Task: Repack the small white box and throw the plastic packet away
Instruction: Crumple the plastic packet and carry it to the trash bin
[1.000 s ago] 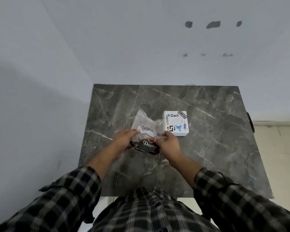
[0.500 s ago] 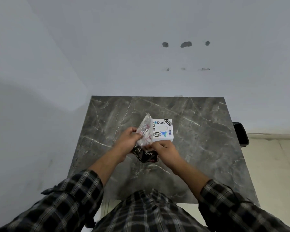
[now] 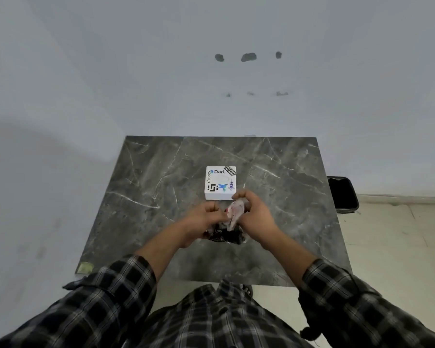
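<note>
A small white box (image 3: 220, 182) with stickers on its lid lies closed on the dark marble table (image 3: 161, 177), just beyond my hands. My left hand (image 3: 203, 219) and my right hand (image 3: 255, 212) meet in front of it, both gripping a crumpled clear plastic packet (image 3: 234, 211) with red print. Under the hands a dark wrapper (image 3: 224, 236) bunches up against the table; which hand holds it I cannot tell.
A black bin (image 3: 342, 193) stands on the floor by the table's right edge. The table sits against a pale wall, with another wall on the left. A small greenish patch (image 3: 85, 267) marks the near left corner. Tiled floor lies to the right.
The packet was spread flat to the left of the box; it is now crumpled between both hands in front of it. The hands have drawn together and the camera has tilted.
</note>
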